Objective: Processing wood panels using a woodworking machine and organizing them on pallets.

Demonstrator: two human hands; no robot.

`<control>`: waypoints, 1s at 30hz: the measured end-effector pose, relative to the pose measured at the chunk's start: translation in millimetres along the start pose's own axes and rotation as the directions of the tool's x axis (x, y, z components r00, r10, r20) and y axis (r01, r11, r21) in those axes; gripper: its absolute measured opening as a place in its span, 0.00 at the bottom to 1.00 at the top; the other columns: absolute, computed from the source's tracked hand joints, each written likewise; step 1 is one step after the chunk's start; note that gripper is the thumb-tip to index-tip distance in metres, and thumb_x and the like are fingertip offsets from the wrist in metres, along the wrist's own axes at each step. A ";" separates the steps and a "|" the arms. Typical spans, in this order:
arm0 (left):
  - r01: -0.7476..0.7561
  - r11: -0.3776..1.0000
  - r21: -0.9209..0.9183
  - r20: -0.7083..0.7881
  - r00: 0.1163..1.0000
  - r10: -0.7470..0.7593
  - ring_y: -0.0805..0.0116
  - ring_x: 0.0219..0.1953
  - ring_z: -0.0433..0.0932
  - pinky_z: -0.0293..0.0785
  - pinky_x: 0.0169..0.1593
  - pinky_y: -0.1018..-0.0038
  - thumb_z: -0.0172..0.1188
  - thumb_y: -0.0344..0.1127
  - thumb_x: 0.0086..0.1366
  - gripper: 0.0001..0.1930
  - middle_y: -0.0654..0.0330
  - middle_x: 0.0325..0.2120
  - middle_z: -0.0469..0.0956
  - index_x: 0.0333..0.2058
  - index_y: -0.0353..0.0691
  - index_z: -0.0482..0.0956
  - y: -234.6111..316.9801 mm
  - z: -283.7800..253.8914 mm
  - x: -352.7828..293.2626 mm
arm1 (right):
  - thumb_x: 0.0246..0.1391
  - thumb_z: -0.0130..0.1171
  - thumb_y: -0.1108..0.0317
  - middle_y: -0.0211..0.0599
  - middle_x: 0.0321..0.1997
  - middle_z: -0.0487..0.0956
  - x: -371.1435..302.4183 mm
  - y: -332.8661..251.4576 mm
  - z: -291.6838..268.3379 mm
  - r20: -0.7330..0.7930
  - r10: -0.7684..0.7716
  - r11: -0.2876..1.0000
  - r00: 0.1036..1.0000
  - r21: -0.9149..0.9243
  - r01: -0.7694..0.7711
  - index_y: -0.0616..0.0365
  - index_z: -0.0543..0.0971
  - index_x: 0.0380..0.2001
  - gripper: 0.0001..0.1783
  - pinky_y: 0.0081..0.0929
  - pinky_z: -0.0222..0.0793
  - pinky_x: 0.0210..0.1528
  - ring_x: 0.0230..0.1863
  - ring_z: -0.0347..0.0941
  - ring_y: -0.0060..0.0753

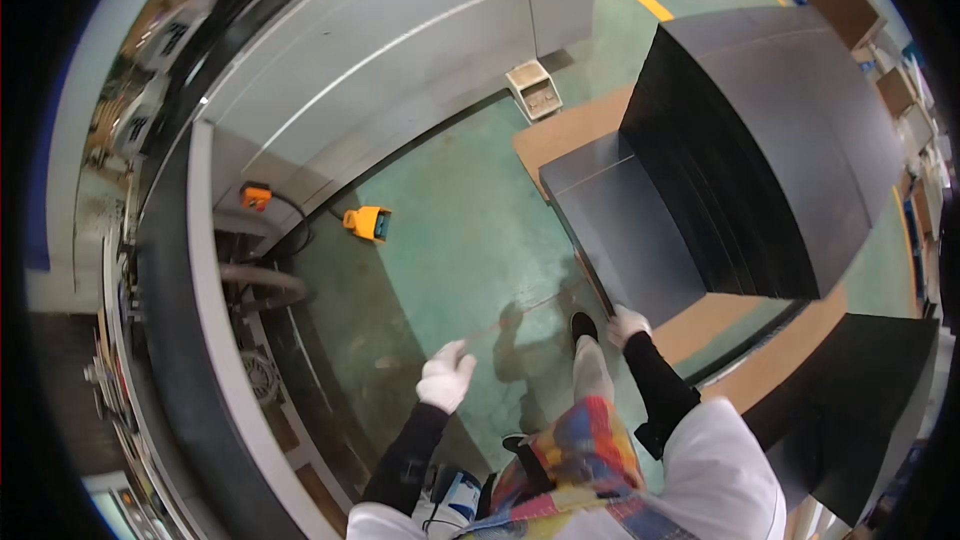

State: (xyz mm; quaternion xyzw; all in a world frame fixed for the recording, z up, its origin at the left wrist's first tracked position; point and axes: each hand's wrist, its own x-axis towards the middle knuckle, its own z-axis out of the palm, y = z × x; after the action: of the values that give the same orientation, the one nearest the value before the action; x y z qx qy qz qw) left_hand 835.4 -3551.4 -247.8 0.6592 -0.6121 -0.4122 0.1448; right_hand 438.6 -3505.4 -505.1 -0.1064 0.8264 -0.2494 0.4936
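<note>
My left hand (447,377), in a white glove, hangs in the air above the green floor. Its thumb stands apart from the fingers and nothing is in it. At the near corner of a low stack of dark grey panels (625,215), my right hand (628,324), also gloved, has its fingers curled at the edge of a panel; the fingertips are partly hidden. Behind that low stack rises a much taller stack of dark panels (790,140). Both stacks rest on a brown board (570,135).
A long grey machine (390,50) runs along the left, with a dark bed and pale rail (215,290). On the floor are a yellow foot pedal (368,223) and a white box-shaped pedal (535,90). Another dark panel stack (850,410) stands at the right.
</note>
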 end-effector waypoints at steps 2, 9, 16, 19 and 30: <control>-0.018 0.961 0.275 0.015 1.000 0.015 0.49 0.46 0.75 0.71 0.51 0.61 0.56 0.41 0.59 0.21 0.47 0.45 0.76 0.50 0.39 0.73 -10.6 18.9 71.9 | 0.49 0.50 0.54 0.47 0.26 0.76 6.7 11.6 27.0 -0.228 -0.019 0.906 0.974 -0.417 -0.080 0.68 0.75 0.27 0.22 0.41 0.70 0.32 0.32 0.77 0.40; -0.352 0.767 0.536 0.099 0.929 0.358 0.47 0.53 0.68 0.65 0.57 0.57 0.54 0.39 0.60 0.24 0.46 0.51 0.69 0.54 0.40 0.65 -2.5 191.8 374.9 | 0.57 0.47 0.47 0.41 0.12 0.70 71.6 91.1 -5.8 -0.157 0.528 0.831 0.834 0.296 -0.471 0.69 0.75 0.21 0.30 0.33 0.65 0.15 0.12 0.69 0.36; -0.150 0.862 0.484 -0.005 0.985 0.174 0.50 0.58 0.64 0.56 0.63 0.54 0.57 0.43 0.57 0.28 0.46 0.55 0.66 0.54 0.37 0.65 15.7 248.4 479.3 | 0.58 0.48 0.42 0.47 0.21 0.76 64.9 117.1 -16.4 -0.335 0.509 0.859 0.793 0.139 -0.493 0.70 0.76 0.32 0.33 0.31 0.70 0.17 0.19 0.75 0.37; -0.104 0.880 0.463 -0.096 0.981 0.166 0.52 0.55 0.69 0.56 0.63 0.58 0.61 0.42 0.55 0.26 0.48 0.49 0.72 0.51 0.36 0.69 6.4 236.5 482.5 | 0.58 0.47 0.42 0.45 0.26 0.78 58.6 108.4 -1.4 -0.300 0.532 0.845 0.791 0.133 -0.518 0.70 0.77 0.36 0.34 0.30 0.73 0.22 0.25 0.77 0.36; -0.191 0.830 0.524 -0.040 0.968 0.248 0.48 0.47 0.72 0.69 0.51 0.59 0.60 0.45 0.57 0.23 0.47 0.44 0.73 0.46 0.35 0.72 8.1 226.5 490.2 | 0.58 0.52 0.43 0.38 0.28 0.77 53.6 106.4 -6.9 -0.130 0.593 0.744 0.795 0.465 -0.479 0.60 0.76 0.42 0.28 0.36 0.78 0.28 0.25 0.77 0.34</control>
State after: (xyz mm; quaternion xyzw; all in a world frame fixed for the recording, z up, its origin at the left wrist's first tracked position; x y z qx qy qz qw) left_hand 623.0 -3936.1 -561.7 0.6201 -0.7630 -0.1780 0.0414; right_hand 413.8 -3435.1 -598.3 0.2786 0.8092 -0.2746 0.4383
